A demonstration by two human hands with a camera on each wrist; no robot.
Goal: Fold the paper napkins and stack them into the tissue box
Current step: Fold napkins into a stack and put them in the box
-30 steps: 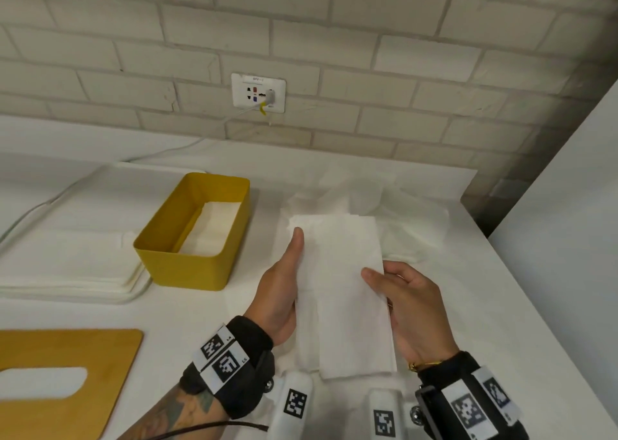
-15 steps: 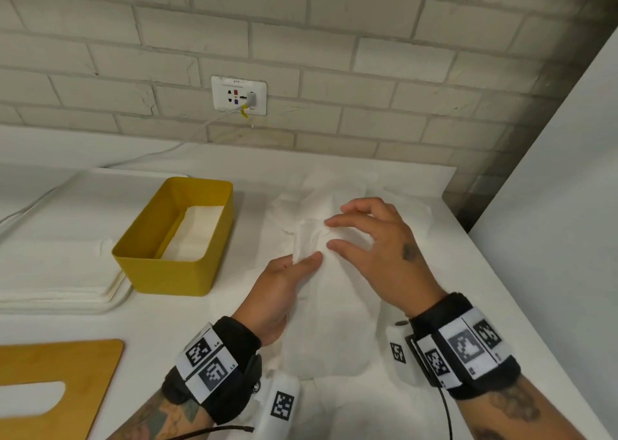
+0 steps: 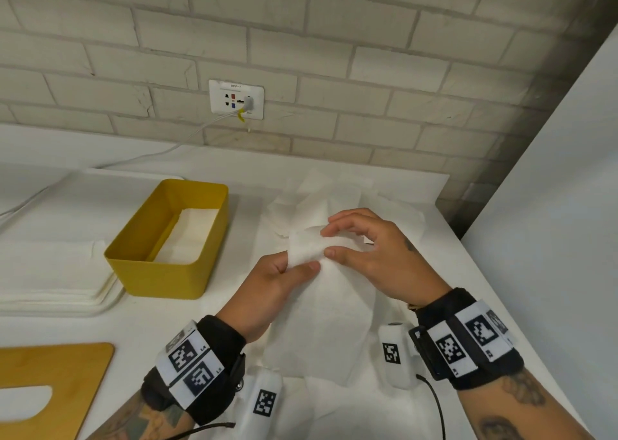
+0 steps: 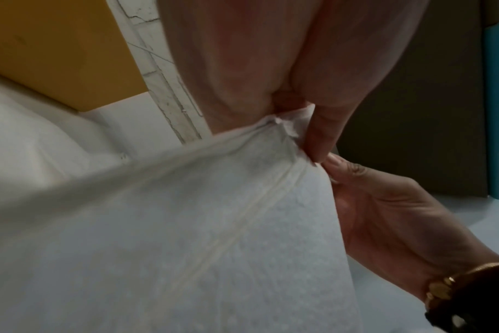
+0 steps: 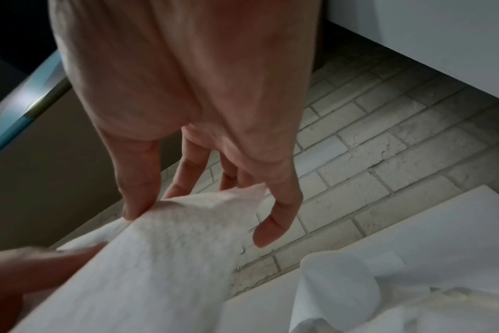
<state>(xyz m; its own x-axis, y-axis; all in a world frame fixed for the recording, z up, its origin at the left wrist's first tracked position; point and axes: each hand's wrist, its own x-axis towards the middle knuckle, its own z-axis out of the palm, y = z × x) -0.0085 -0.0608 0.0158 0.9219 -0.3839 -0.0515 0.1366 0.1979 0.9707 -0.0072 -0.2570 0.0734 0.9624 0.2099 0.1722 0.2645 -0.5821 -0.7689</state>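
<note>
A long white folded napkin [image 3: 329, 312] is lifted at its far end above the counter. My left hand [image 3: 297, 269] pinches that end from the left between thumb and fingers, seen close in the left wrist view on the napkin [image 4: 203, 225]. My right hand [image 3: 329, 242] pinches the same end from the right; its thumb and fingers close on the napkin [image 5: 168, 243] in the right wrist view. The yellow tissue box [image 3: 167, 272] stands open to the left, with folded napkins [image 3: 190, 235] lying flat inside it.
Loose crumpled napkins [image 3: 337, 192] lie behind my hands. A white tray with a stack of napkins [image 3: 50, 272] sits left of the box. The wooden lid [image 3: 50, 386] with a slot lies at the front left. A white wall [image 3: 551, 205] borders the counter's right edge.
My right hand turned palm down and moved to the napkin's far end, then drew it back toward my left hand. Both hands now pinch that end, lifted off the counter.
</note>
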